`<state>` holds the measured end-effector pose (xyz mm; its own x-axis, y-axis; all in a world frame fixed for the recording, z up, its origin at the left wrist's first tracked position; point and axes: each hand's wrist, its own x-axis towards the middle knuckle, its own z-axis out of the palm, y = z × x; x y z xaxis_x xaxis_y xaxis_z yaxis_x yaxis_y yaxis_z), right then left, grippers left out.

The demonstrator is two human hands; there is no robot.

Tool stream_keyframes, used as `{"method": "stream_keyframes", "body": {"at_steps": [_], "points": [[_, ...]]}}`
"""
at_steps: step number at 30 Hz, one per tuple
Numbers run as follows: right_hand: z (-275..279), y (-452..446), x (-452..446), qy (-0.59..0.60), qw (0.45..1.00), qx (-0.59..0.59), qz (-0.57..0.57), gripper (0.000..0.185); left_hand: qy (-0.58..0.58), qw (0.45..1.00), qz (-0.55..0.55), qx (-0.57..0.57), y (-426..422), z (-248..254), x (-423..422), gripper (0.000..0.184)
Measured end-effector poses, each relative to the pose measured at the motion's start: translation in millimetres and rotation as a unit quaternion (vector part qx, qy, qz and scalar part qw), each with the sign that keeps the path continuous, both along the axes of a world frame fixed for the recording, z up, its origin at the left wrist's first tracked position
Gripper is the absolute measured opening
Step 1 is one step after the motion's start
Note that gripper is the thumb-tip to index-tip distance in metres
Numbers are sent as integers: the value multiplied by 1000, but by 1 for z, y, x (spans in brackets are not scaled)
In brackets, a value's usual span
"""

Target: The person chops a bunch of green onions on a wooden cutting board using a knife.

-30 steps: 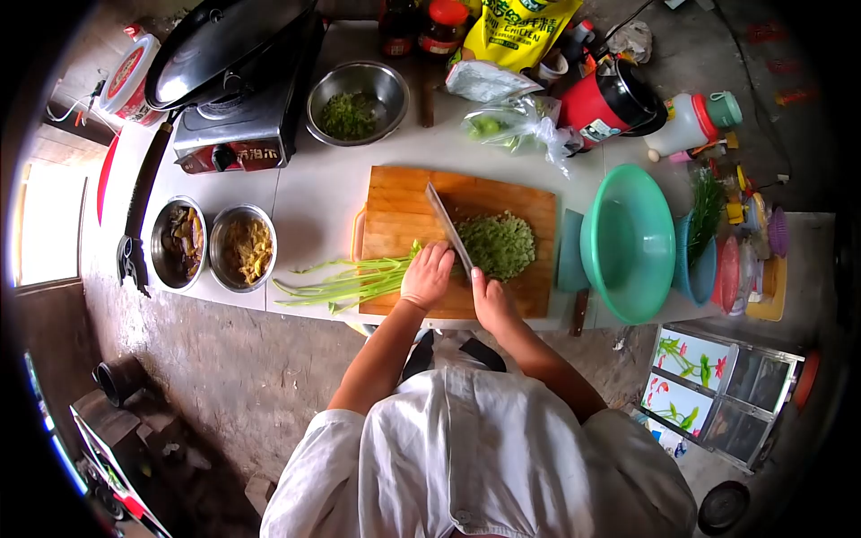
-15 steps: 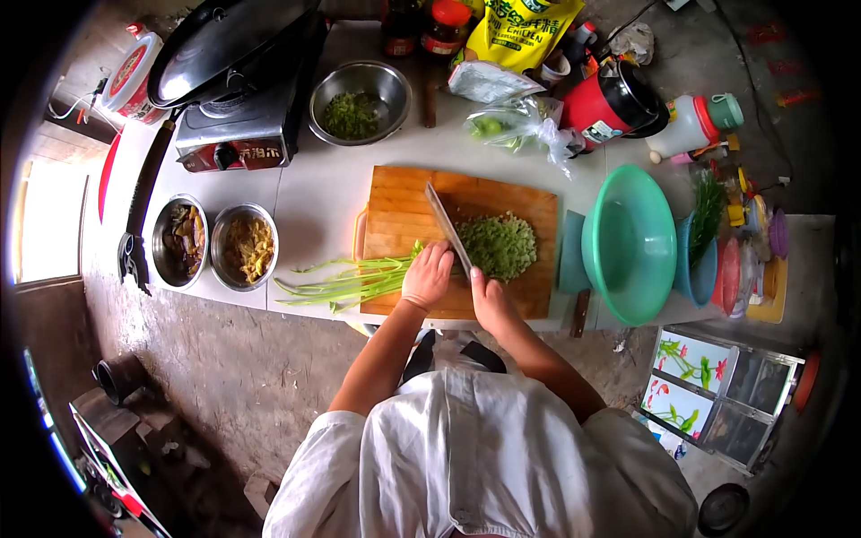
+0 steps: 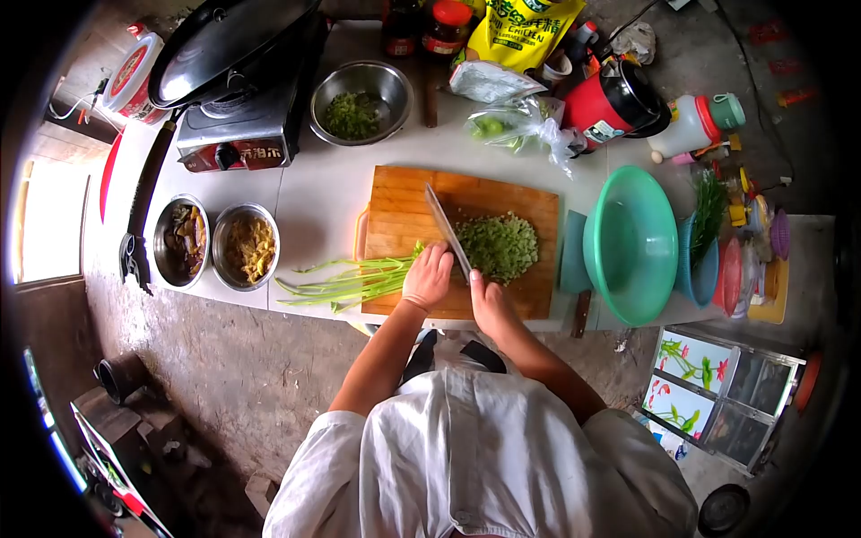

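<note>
Long green stalks [image 3: 345, 283] lie across the left part of a wooden cutting board [image 3: 395, 206] and stick out past its edge. My left hand [image 3: 429, 275] is closed over their right end, fingers bent beside the blade. In my right hand [image 3: 491, 300] is the handle of a kitchen knife [image 3: 446, 224], mostly covered by the fingers. Its blade points away from me, between my left hand and a heap of chopped green pieces [image 3: 500, 247] on the right of the board.
Left of the board stand two small metal bowls of food [image 3: 249, 247]. Beyond it are a metal bowl with chopped greens [image 3: 362, 103], a gas stove [image 3: 238, 134] and a bag of vegetables [image 3: 516, 124]. A green basin [image 3: 632, 242] stands at right, near another knife handle [image 3: 581, 314].
Both hands, the knife and the stalks look almost the same as before. The whole view has shifted very slightly.
</note>
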<state>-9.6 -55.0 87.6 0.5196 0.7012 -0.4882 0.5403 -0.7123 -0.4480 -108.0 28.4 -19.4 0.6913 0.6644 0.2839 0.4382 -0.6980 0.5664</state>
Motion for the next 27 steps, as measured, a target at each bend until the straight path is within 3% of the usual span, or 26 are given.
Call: {"method": "stream_keyframes", "body": {"at_steps": [3,5,8,17,27], "points": [[10,-9,-4,-35,999,7,-24,70,3,1000,0,-2,0,2,0,16],[-7,-15,-2,-57,997,24,36,71,0,1000,2,10,-1,1,0,16],[-7,8,-12,-33,999,-22,-8,71,-7,1000,6,-8,-2,-5,1,18],[15,-4,-8,-9,1000,-17,-20,68,-11,1000,14,-21,-1,-2,0,21],[-2,11,-15,-6,998,-52,-20,73,-3,998,15,-54,-1,2,1,21]]}}
